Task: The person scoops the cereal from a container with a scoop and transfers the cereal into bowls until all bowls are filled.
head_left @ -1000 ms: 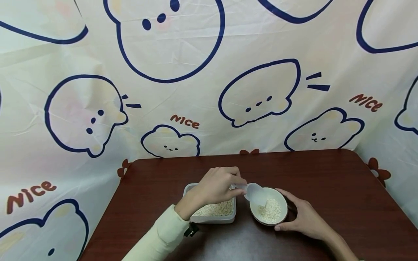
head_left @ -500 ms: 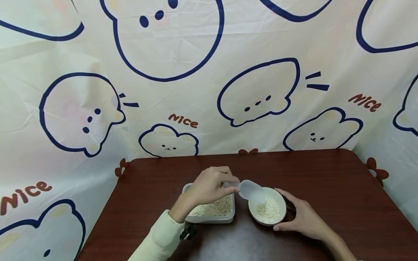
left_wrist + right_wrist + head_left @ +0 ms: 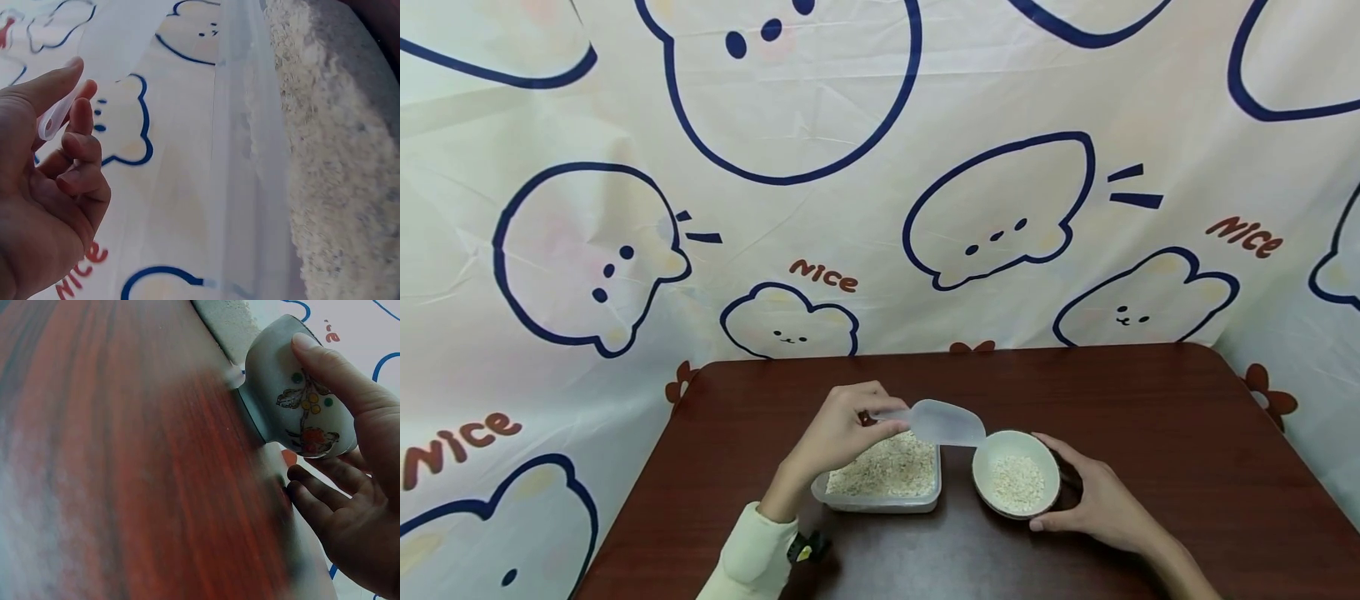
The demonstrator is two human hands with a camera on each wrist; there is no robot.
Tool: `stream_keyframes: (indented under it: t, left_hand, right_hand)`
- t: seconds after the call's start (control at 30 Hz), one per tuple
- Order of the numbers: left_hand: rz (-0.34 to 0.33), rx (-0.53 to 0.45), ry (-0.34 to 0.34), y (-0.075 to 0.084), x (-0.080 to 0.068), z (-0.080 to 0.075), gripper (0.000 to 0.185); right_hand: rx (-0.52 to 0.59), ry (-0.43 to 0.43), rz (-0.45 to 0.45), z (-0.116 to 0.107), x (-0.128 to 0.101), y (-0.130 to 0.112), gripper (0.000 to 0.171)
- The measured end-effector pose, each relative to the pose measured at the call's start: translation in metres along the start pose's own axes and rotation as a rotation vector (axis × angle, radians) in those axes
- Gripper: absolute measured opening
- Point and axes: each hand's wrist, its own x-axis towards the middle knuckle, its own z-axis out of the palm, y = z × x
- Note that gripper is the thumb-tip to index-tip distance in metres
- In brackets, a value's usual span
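My left hand (image 3: 835, 429) pinches the handle of a translucent plastic scoop (image 3: 946, 423) between thumb and fingers. The scoop's blade points right, in the air between the container and the bowl, its tip close to the bowl's rim. Beneath this hand lies a clear rectangular container (image 3: 883, 505) filled with pale oat flakes (image 3: 887, 467). With thumb and fingers spread around its side, my right hand (image 3: 1101, 500) holds a small white bowl (image 3: 997, 450) on the table. A mound of oats (image 3: 1018, 485) lies inside. The right wrist view shows flowers and berries painted on the bowl's outside (image 3: 275, 375).
Both vessels stand side by side on a dark brown wooden table (image 3: 1187, 433), container left, bowl right. A pale cloth (image 3: 880, 225) with blue cartoon outlines hangs behind the table and at its sides. A dark strap piece (image 3: 805, 547) shows at the left sleeve.
My left hand has moved left with the scoop, drawing it away from over the bowl, and the scoop has levelled. The right hand and bowl have stayed in place.
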Motion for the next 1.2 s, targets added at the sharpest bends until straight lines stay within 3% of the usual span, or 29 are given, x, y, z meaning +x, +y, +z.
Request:
stream_keyframes:
  t: [0.27, 0.5, 0.77, 1.2]
  left_hand:
    - [-0.055, -0.056, 0.102, -0.016, -0.022, -0.011, 0.012]
    - [-0.107, -0.041, 0.16, -0.03, -0.043, -0.022, 0.011]
    - [-0.187, 0.009, 0.19, -0.041, -0.064, -0.032, 0.009]
    - [-0.21, 0.137, 0.198, -0.048, -0.083, -0.045, 0.007]
  right_hand:
    - [0.006, -0.012, 0.005, -0.001, 0.0, 0.0, 0.117]
    - [0.017, -0.009, -0.007, 0.0, -0.001, 0.0, 0.117]
    - [0.003, 0.005, -0.024, 0.0, -0.001, 0.0, 0.115]
    - [-0.019, 0.004, -0.016, 0.0, -0.002, 0.0, 0.114]
